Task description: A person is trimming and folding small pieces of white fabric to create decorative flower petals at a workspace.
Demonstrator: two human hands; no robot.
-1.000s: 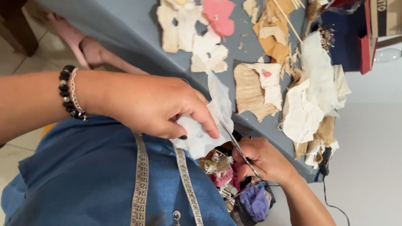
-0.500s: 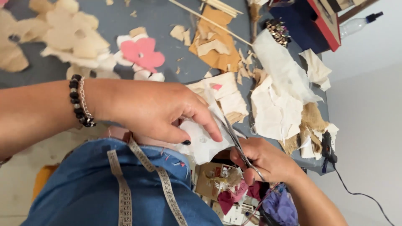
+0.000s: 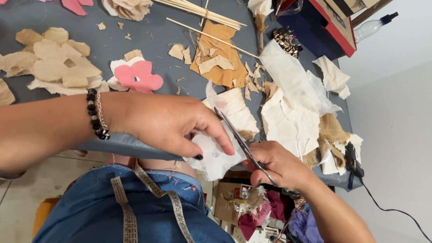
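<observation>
My left hand (image 3: 171,123) grips a white piece of fabric (image 3: 215,158) just off the front edge of the grey table (image 3: 144,49). A beaded bracelet (image 3: 96,113) sits on that wrist. My right hand (image 3: 275,163) holds metal scissors (image 3: 237,137), blades parted and pointing up-left, touching the fabric's right edge. A pink flower cut-out (image 3: 137,76) lies on the table just behind my left hand.
Beige petal cut-outs (image 3: 58,67), an orange-brown sheet (image 3: 220,58), wooden sticks (image 3: 202,11), white cloth scraps (image 3: 292,112) and burlap (image 3: 330,132) cover the table. A dark box (image 3: 319,27) and a bottle (image 3: 373,27) stand far right. A measuring tape (image 3: 128,211) hangs over my blue denim.
The view has shifted so more of the table's far side shows. Both hands keep their hold; the scissors have worked further along the white fabric's edge.
</observation>
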